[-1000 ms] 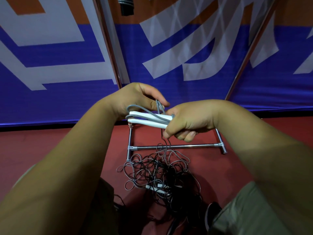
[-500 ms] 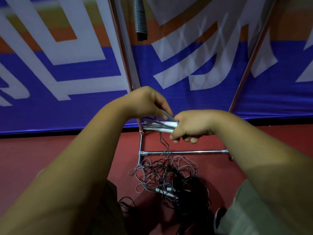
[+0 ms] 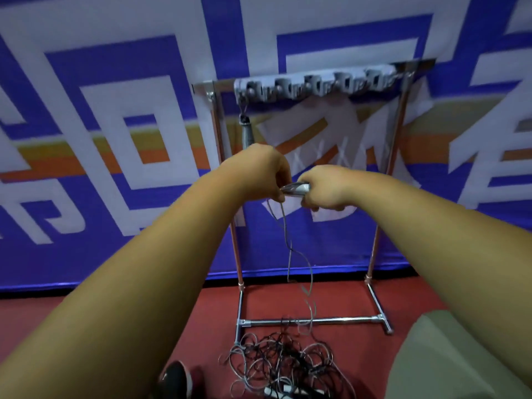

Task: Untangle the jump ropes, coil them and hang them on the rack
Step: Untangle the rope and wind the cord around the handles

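Observation:
Both hands hold one jump rope's white handles (image 3: pixel 296 189) out in front of me, wrapped with grey cord. My left hand (image 3: pixel 263 174) grips their left end and my right hand (image 3: pixel 322 187) grips their right end. A grey cord (image 3: pixel 290 249) hangs from the handles down to a tangled pile of grey and black ropes (image 3: pixel 285 364) on the floor. A chrome rack (image 3: pixel 316 82) stands behind, with a row of grey hooks along its top bar. One dark handle (image 3: pixel 247 131) hangs from the leftmost hook.
The rack's base bar (image 3: pixel 313 321) lies on the red floor (image 3: pixel 345 295) just beyond the pile. A blue, white and orange banner (image 3: pixel 115 139) covers the wall behind. My dark shoe (image 3: pixel 175 381) and trouser leg (image 3: pixel 449 358) are at the bottom edge.
My view has tilted up, so the rack's top bar and hooks now show. Both hands have risen with the handles, and the cord now hangs long to the floor pile.

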`<state>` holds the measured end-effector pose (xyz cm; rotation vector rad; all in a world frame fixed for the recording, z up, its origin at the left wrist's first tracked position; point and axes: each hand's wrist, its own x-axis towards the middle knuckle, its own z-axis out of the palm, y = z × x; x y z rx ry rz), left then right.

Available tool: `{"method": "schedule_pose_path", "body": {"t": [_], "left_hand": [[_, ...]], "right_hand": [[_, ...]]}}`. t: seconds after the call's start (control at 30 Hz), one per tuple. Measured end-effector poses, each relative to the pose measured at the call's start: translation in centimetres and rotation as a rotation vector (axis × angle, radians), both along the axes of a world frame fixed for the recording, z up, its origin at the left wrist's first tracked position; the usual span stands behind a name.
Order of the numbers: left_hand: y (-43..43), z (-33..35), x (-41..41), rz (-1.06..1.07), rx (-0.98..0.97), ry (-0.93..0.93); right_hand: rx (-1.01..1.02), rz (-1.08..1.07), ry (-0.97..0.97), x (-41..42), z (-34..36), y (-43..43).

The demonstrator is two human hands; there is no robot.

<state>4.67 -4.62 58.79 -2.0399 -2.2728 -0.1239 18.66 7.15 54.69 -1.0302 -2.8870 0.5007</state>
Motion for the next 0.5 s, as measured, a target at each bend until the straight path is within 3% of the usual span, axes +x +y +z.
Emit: {"method": "schedule_pose_path", "body": {"t": [0.17, 0.3, 0.5], "left_hand": [[-1.2, 5.2, -0.8, 0.059, 0.046, -0.110], [-2.4, 8.2, -1.0, 0.077, 0.135, -0.230], [-3.9, 10.9, -1.1, 0.173, 0.410, -0.073]], "right_hand": [[0.146, 0.023, -0.027, 0.2, 7.4, -1.3], [0.215, -0.018, 0.076, -0.4, 11.0, -2.6], [0.387, -0.092, 0.248, -2.0, 14.4, -4.4]]}}
